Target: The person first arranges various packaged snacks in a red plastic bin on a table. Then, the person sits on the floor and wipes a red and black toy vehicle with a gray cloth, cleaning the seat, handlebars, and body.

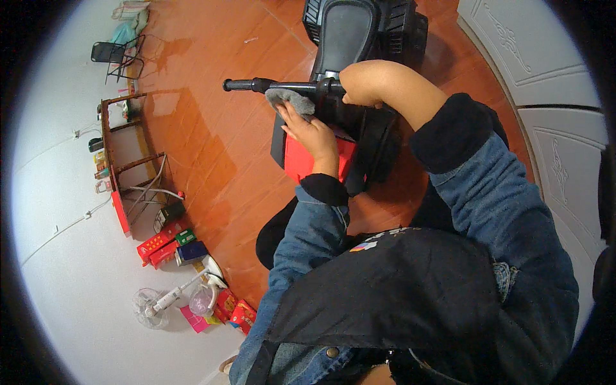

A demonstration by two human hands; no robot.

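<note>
A child's ride-on toy vehicle with a black seat (347, 36) and a red front panel (301, 159) stands before me. My left hand (310, 134) presses a grey cloth (291, 100) against the front of the vehicle, just below the black handlebar (291, 86). The fingers lie extended over the cloth and partly cover it. At the other end of the bar, my right hand (363, 86) is wrapped around it and hides that grip. The opposite rubber grip (238, 85) sticks out uncovered to the left.
Pale carved cabinet doors (563, 144) close in on the right. Along the left wall are a folding chair (108, 53), a wooden frame (111, 144), red boxes (163, 243) and a white electric fan (166, 301). Reddish-brown flooring (216, 159) extends between wall and vehicle.
</note>
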